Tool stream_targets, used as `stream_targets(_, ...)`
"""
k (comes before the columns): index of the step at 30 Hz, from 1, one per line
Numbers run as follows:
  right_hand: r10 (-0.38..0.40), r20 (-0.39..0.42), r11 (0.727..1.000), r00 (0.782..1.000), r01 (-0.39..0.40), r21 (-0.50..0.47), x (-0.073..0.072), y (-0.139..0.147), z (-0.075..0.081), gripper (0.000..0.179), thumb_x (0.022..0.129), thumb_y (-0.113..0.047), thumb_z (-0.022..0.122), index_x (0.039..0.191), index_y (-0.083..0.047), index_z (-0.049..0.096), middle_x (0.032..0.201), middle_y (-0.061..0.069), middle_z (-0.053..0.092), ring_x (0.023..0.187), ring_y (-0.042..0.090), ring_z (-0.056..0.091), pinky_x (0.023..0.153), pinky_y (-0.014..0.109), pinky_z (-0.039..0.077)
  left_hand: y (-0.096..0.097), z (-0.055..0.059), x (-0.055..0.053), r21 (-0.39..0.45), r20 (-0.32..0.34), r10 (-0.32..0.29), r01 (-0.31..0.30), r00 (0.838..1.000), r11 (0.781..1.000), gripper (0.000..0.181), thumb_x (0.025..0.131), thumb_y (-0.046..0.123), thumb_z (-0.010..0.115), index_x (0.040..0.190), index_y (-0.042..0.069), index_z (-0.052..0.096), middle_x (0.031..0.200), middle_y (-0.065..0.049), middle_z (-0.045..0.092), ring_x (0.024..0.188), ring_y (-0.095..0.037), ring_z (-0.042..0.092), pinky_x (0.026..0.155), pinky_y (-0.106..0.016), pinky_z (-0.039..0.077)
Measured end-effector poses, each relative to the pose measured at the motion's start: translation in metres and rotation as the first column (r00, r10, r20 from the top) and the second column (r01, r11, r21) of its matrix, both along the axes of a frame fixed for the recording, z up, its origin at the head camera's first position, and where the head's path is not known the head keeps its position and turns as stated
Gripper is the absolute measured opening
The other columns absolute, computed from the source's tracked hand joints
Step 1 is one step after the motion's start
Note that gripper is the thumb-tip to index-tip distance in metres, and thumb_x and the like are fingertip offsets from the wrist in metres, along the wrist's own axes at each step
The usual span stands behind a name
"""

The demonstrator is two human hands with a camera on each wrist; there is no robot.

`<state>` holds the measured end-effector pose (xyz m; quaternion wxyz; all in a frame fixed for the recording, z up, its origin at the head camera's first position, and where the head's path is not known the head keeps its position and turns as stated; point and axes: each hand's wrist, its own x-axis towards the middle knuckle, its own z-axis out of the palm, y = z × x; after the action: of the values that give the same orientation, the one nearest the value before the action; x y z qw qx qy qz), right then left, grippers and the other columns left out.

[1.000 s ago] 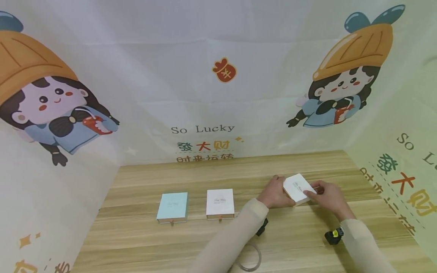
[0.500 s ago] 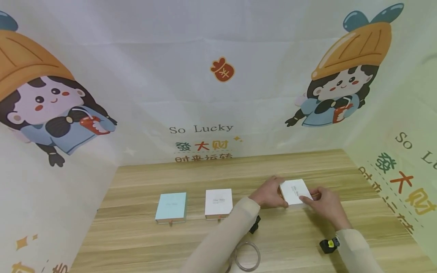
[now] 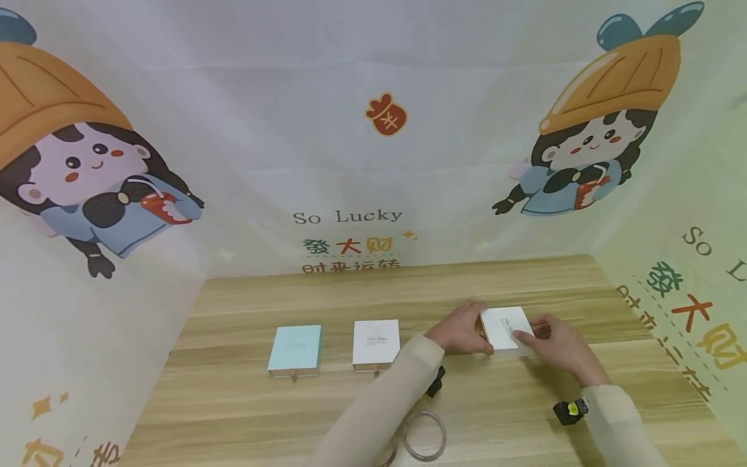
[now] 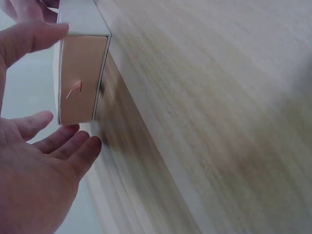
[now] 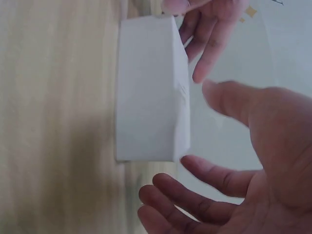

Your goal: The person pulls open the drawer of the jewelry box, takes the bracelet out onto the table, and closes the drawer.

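Observation:
On the right of the table, both hands hold a white box [image 3: 504, 327] with script print on its lid. My left hand [image 3: 461, 329] grips its left end, thumb at the near corner and fingers toward the far one. In the left wrist view that end is a tan drawer face [image 4: 83, 78] with a small orange ribbon tab [image 4: 75, 88]. My right hand [image 3: 560, 344] holds the right end, its thumb over the lid and fingers at the far corner. Whether the box fully touches the table cannot be told.
Left of the hands lie another white box [image 3: 376, 344] and a light blue box [image 3: 295, 350], their ribbon tabs facing front. A clear bangle [image 3: 425, 436] lies near the front edge; a second ring is mostly behind the left sleeve [image 3: 379, 402]. Printed cloth walls [image 3: 262, 130] enclose the table.
Between both hands the white box has turned clockwise, from a diagonal stance to nearly square with the table. The left hand has shifted slightly left. The other boxes stay put.

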<state>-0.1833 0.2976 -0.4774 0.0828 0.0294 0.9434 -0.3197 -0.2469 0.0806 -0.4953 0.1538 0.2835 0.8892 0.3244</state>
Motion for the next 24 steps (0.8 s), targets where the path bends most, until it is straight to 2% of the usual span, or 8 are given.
stream_targets(4, 0.095, -0.053, 0.995, 0.994, -0.095, 0.013, -0.005, 0.0, 0.007, 0.075, 0.095, -0.049, 0.069, 0.138, 0.011, 0.05, 0.136, 0.038, 0.056, 0.119, 0.053, 0.06, 0.089, 0.057, 0.056, -0.004, 0.0, -0.003, 0.053, 0.066, 0.028, -0.031, 0.997, 0.998, 0.09, 0.078, 0.025, 0.088, 0.155, 0.012, 0.042, 0.155, -0.007, 0.047, 0.141, -0.019, 0.046, 0.115, -0.031, 0.042)
stream_targets(6, 0.145, -0.087, 0.989, 0.986, -0.143, 0.029, -0.009, 0.0, 0.012, 0.078, 0.092, -0.046, 0.074, 0.141, 0.01, 0.048, 0.14, 0.038, 0.052, 0.121, 0.055, 0.057, 0.091, 0.061, 0.055, -0.007, 0.003, -0.003, 0.058, 0.11, 0.068, -0.075, 0.992, 0.996, 0.093, 0.08, 0.029, 0.087, 0.158, 0.014, 0.038, 0.161, -0.009, 0.04, 0.148, -0.023, 0.04, 0.12, -0.037, 0.038)
stream_targets(10, 0.232, -0.122, 0.971, 0.965, -0.223, 0.083, -0.015, -0.001, 0.019, 0.086, 0.083, -0.041, 0.084, 0.145, 0.006, 0.046, 0.147, 0.037, 0.045, 0.128, 0.056, 0.049, 0.096, 0.069, 0.048, -0.012, 0.006, -0.002, 0.06, 0.174, 0.142, -0.154, 0.974, 0.986, 0.088, 0.086, 0.037, 0.082, 0.159, 0.019, 0.037, 0.165, -0.009, 0.035, 0.151, -0.027, 0.036, 0.122, -0.044, 0.036)
stream_targets(12, 0.27, -0.132, 0.96, 0.954, -0.257, 0.107, -0.019, -0.001, 0.021, 0.09, 0.078, -0.038, 0.088, 0.146, 0.004, 0.047, 0.148, 0.037, 0.044, 0.131, 0.058, 0.046, 0.099, 0.071, 0.045, -0.014, 0.005, -0.002, 0.071, 0.196, 0.174, -0.191, 0.965, 0.979, 0.083, 0.088, 0.039, 0.08, 0.158, 0.019, 0.039, 0.163, -0.008, 0.039, 0.149, -0.027, 0.04, 0.121, -0.043, 0.038)
stream_targets(15, 0.332, -0.147, 0.94, 0.932, -0.314, 0.133, -0.025, -0.002, 0.023, 0.093, 0.071, -0.031, 0.093, 0.146, 0.002, 0.048, 0.149, 0.036, 0.043, 0.134, 0.059, 0.042, 0.103, 0.074, 0.04, -0.016, 0.003, -0.002, 0.112, 0.243, 0.207, -0.24, 0.948, 0.964, 0.078, 0.089, 0.04, 0.079, 0.155, 0.016, 0.044, 0.155, -0.008, 0.05, 0.142, -0.026, 0.049, 0.115, -0.042, 0.045)
stream_targets(18, 0.401, -0.157, 0.912, 0.902, -0.377, 0.162, -0.03, -0.005, 0.024, 0.095, 0.065, -0.024, 0.095, 0.145, 0.001, 0.051, 0.149, 0.034, 0.046, 0.134, 0.057, 0.044, 0.104, 0.072, 0.041, -0.019, 0.001, -0.001, 0.177, 0.306, 0.228, -0.29, 0.924, 0.94, 0.07, 0.09, 0.039, 0.077, 0.148, 0.009, 0.052, 0.139, -0.009, 0.062, 0.124, -0.024, 0.062, 0.103, -0.038, 0.053)
stream_targets(22, 0.47, -0.118, 0.874, 0.875, -0.442, 0.203, -0.036, -0.009, 0.023, 0.097, 0.06, -0.02, 0.096, 0.144, 0.001, 0.052, 0.148, 0.033, 0.047, 0.13, 0.054, 0.048, 0.1, 0.069, 0.047, -0.022, 0.001, 0.001, 0.262, 0.42, 0.224, -0.354, 0.88, 0.898, 0.056, 0.094, 0.033, 0.075, 0.135, -0.001, 0.06, 0.112, -0.011, 0.071, 0.091, -0.021, 0.071, 0.082, -0.034, 0.061)
stream_targets(24, 0.485, -0.084, 0.862, 0.871, -0.459, 0.214, -0.039, -0.011, 0.023, 0.098, 0.059, -0.02, 0.096, 0.144, 0.0, 0.052, 0.149, 0.033, 0.046, 0.127, 0.052, 0.051, 0.096, 0.066, 0.05, -0.022, 0.0, 0.001, 0.293, 0.471, 0.204, -0.37, 0.858, 0.882, 0.045, 0.096, 0.027, 0.072, 0.127, -0.005, 0.063, 0.1, -0.014, 0.073, 0.077, -0.022, 0.072, 0.073, -0.033, 0.063)
